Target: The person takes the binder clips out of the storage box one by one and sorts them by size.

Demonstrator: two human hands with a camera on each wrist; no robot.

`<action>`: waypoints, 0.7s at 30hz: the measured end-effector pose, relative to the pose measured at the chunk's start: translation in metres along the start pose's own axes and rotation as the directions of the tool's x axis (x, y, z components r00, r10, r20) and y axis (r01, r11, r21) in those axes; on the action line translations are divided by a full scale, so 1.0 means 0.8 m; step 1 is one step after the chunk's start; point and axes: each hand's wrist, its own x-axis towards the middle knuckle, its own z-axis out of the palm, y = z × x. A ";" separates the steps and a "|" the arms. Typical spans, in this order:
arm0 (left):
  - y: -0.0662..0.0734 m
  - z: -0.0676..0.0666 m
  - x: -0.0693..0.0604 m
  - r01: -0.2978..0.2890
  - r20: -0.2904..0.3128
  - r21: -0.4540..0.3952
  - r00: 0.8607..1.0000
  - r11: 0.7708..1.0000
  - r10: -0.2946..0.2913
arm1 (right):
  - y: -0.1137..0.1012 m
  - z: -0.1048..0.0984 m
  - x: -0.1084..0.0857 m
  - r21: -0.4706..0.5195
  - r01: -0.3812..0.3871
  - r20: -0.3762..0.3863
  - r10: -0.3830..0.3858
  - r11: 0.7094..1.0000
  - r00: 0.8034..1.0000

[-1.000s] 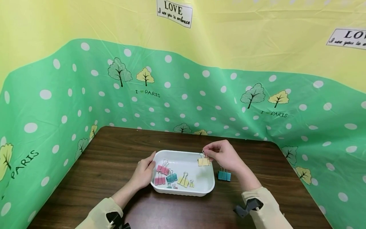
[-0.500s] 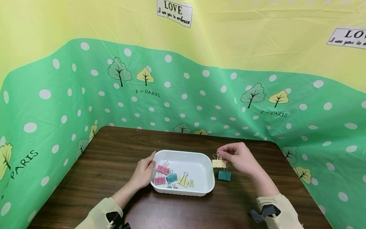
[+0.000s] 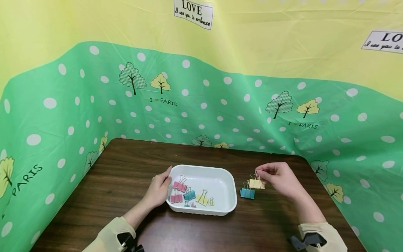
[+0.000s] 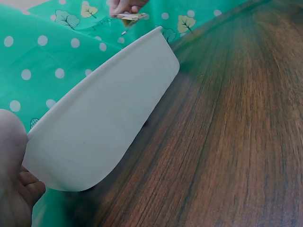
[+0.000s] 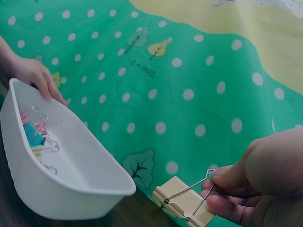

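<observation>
My right hand pinches a wire handle of a yellow binder clip above the table, to the right of the tray. In the right wrist view the clip hangs from thumb and fingers. Just below and left of it, a teal binder clip stands on the table. My left hand grips the left rim of a white tray. Inside lie pink clips, a teal clip, a yellow clip and several small ones.
The dark wooden table extends around the tray. A green and yellow curtain with white dots and printed trees stands along the back and sides.
My right hand has carried the yellow binder clip from over the tray's right end to the right, past the teal clip. The left hand and the tray have stayed in place.
</observation>
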 end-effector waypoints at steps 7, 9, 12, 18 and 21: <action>0.000 0.000 0.000 0.000 -0.002 0.004 1.000 1.000 0.000 | 0.026 -0.011 -0.007 -0.026 -0.006 -0.010 0.006 1.000 1.000; 0.000 0.000 -0.001 -0.002 -0.004 0.004 1.000 1.000 0.002 | 0.032 -0.013 -0.009 -0.037 -0.011 -0.010 0.011 0.999 1.000; -0.001 0.000 0.000 -0.006 -0.004 0.002 1.000 1.000 0.006 | 0.042 -0.017 -0.010 -0.046 -0.028 -0.010 0.028 0.999 1.000; -0.002 0.000 0.000 -0.004 0.005 -0.009 1.000 1.000 0.004 | 0.059 -0.020 -0.012 -0.058 -0.060 -0.009 0.059 0.997 0.998; -0.002 0.000 0.000 -0.001 0.003 -0.004 1.000 1.000 0.001 | 0.069 -0.021 -0.012 -0.055 -0.075 -0.005 0.075 0.996 0.997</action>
